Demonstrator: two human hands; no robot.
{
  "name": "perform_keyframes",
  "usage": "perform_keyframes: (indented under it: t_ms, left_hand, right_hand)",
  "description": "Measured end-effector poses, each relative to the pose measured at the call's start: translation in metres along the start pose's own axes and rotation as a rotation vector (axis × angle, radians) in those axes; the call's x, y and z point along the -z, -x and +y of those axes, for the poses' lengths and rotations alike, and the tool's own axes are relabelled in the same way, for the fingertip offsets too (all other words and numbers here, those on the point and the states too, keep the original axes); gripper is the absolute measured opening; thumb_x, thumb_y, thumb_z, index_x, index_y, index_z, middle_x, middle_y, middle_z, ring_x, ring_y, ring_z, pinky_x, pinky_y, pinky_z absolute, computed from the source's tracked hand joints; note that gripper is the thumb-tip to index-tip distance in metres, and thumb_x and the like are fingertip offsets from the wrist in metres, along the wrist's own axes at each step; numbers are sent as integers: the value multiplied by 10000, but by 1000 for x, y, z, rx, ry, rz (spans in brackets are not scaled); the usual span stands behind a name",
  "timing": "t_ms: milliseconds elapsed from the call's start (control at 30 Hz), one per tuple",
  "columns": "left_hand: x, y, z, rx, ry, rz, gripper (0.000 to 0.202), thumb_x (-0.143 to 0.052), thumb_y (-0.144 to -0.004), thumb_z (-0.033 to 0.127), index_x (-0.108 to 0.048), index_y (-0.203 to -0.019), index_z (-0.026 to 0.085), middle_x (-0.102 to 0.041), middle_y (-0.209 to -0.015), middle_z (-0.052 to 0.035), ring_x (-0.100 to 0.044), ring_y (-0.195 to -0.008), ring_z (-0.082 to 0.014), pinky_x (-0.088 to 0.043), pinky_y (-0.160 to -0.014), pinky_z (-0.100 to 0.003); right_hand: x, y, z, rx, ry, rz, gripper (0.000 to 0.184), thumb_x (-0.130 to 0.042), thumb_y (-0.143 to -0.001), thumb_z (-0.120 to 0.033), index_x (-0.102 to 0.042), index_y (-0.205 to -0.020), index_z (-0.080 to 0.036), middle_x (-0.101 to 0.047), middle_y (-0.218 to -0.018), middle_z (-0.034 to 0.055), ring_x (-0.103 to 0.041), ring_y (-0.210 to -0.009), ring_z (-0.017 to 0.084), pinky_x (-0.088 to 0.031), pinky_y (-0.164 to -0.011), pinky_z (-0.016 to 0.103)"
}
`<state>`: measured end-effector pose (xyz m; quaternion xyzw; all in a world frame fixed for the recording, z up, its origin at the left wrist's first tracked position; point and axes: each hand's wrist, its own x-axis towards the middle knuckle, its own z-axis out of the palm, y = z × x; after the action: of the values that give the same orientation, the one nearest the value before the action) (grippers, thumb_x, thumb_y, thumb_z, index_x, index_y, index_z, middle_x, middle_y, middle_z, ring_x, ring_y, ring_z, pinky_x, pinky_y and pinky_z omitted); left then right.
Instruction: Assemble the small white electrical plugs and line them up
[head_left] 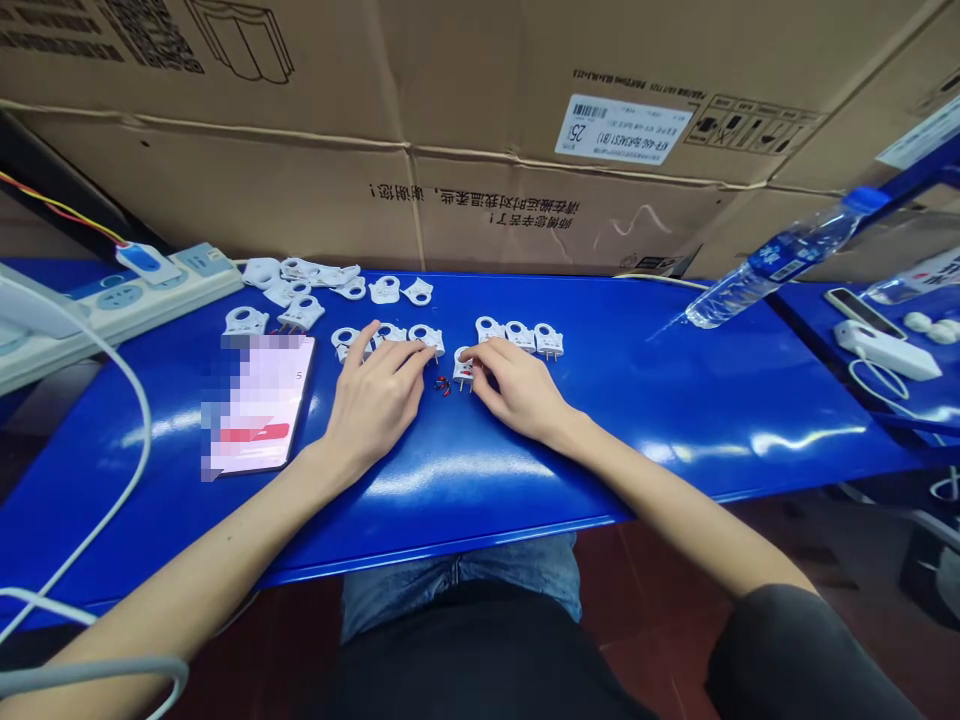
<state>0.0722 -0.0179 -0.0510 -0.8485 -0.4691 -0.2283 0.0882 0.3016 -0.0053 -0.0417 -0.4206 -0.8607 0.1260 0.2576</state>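
Observation:
My right hand (525,392) has its fingers and thumb closed on a small white plug part (463,362) with a ring-shaped hole and two metal prongs pointing toward me. My left hand (375,405) lies with its fingers stretched out and apart, the fingertips by a row of similar white plug parts, one of them (426,337) at the index fingertip. Between both hands is a little cluster of tiny red and black pieces (442,384). Three more plug parts (519,335) stand in a row just beyond my right hand.
Further white plug parts (300,290) are scattered at the back left. A phone (259,400) lies left of my left hand, near a power strip (120,300) with cables. A water bottle (787,258) is at the right. A cardboard box (480,230) walls off the blue table's (675,420) back.

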Motion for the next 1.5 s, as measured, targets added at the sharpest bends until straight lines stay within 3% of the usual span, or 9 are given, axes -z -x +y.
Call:
perform_keyframes:
  t_ms: [367, 600, 800, 1000, 1300, 1500]
  left_hand:
    - [-1, 0, -1, 15, -16, -4, 376, -413, -1046, 171, -663, -1326, 183, -741, -1311, -94, -683, -1168, -274, -324, -1247, -588]
    - [1, -1, 4, 2, -27, 75, 294, -500, -1036, 228, -698, -1252, 202, -763, -1216, -75, -667, -1117, -281, -368, -1195, -562]
    - [0, 1, 14, -108, 34, 101, 216, -600, -1024, 351, -731, -1127, 213, -765, -1081, -73, -667, -1024, -266, -463, -1021, -492]
    - [-5, 1, 13, -137, 73, 75, 190, -576, -1044, 305, -721, -1121, 209, -767, -1058, -51, -659, -1005, -245, -462, -979, -451]
    - [-2, 1, 13, -178, 66, 207, 159, -609, -1026, 228, -717, -1142, 222, -769, -971, -24, -668, -924, -209, -469, -933, -415]
    - [0, 0, 13, -196, 61, 231, 138, -627, -1016, 215, -724, -1114, 223, -767, -903, -11, -663, -871, -205, -467, -916, -416]
  right_hand:
    - [2, 1, -2, 33, 9, -69, 236, -445, -1062, -184, -677, -1104, -199, -677, -1078, 84, -628, -1001, 215, -526, -836, 334]
    - [4, 0, -2, -20, -62, 54, 246, -437, -1049, -197, -618, -1215, -197, -712, -1136, 96, -658, -1042, 233, -531, -927, 374]
    - [10, -3, -2, -55, -49, 130, 158, -451, -1015, -190, -596, -1074, -210, -711, -1048, 87, -657, -962, 234, -507, -857, 365]
    - [12, -3, -2, -26, -13, 135, 154, -451, -1030, -187, -602, -1049, -213, -712, -1028, 80, -641, -947, 230, -491, -836, 355]
    - [10, -1, 0, 34, -98, 89, 134, -505, -1044, -228, -632, -1086, -239, -733, -1071, 71, -655, -999, 246, -520, -901, 394]
    - [10, -1, 1, 68, -88, 69, 135, -507, -1064, -223, -641, -1075, -223, -750, -1074, 63, -638, -981, 238, -499, -892, 380]
